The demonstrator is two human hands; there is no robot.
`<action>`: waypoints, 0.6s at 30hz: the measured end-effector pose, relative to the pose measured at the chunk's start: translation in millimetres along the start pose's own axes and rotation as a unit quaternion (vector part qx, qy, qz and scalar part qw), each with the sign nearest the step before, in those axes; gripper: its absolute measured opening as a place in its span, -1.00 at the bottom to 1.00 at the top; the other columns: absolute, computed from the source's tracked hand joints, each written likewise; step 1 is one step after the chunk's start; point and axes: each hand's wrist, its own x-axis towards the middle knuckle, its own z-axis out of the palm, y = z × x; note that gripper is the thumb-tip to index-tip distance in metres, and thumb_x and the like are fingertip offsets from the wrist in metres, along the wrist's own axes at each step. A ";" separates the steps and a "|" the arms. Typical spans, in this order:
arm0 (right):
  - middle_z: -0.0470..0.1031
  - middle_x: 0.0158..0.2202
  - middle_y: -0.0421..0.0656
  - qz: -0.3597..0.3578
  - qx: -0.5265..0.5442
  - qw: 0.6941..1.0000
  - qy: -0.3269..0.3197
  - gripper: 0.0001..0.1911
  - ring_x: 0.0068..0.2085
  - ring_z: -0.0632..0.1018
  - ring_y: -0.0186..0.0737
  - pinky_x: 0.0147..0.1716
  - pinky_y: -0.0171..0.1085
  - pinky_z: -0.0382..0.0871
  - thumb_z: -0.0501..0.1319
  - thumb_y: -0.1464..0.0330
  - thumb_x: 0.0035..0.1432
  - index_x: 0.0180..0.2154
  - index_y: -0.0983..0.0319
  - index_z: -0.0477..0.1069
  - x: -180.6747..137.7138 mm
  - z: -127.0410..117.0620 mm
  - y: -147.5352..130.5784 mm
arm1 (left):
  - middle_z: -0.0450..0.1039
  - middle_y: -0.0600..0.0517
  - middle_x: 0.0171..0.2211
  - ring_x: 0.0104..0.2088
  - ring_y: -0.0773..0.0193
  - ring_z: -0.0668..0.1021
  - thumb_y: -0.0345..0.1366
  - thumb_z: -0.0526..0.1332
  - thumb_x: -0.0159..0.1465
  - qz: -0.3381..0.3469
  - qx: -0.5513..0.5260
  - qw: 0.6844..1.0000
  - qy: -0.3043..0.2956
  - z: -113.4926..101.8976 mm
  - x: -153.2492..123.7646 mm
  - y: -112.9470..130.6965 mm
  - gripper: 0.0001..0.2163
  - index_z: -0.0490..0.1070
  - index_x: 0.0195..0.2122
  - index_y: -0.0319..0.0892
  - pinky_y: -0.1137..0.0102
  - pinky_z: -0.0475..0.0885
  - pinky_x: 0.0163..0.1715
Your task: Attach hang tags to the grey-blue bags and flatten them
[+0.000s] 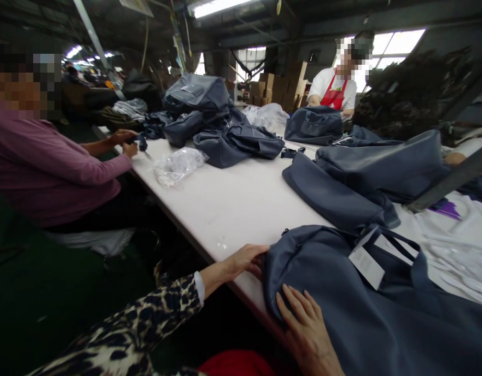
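Observation:
A large dark blue duffel bag (354,308) lies on the table right in front of me, with its handles and a white hang tag (366,265) on top. My left hand (246,259) rests against the bag's left end, fingers stretched out and the lower ones partly hidden. Lower down, my right hand (306,325) lies flat on the near side of the same bag, its fingers extended. Neither hand grips the bag.
More blue bags (377,162) lie beyond mine on the white table (225,203). Clear plastic wrapping (180,166) sits near the left edge. A person in a pink top (56,167) handles a small dark piece at left; another in a red apron (334,93) stands behind a bag.

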 end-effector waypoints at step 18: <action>0.42 0.18 0.11 0.019 -0.084 0.996 0.032 -0.51 0.19 0.42 0.04 0.19 0.00 0.18 0.00 0.54 0.23 0.18 0.44 0.30 -4.1 10.5 -20.5 | 0.50 -0.05 -0.21 -0.25 0.25 0.56 -0.30 0.43 0.04 0.033 -0.024 0.997 -0.064 -12.3 -12.0 -9.0 -0.57 0.46 -0.05 -0.21 0.37 0.48 -0.24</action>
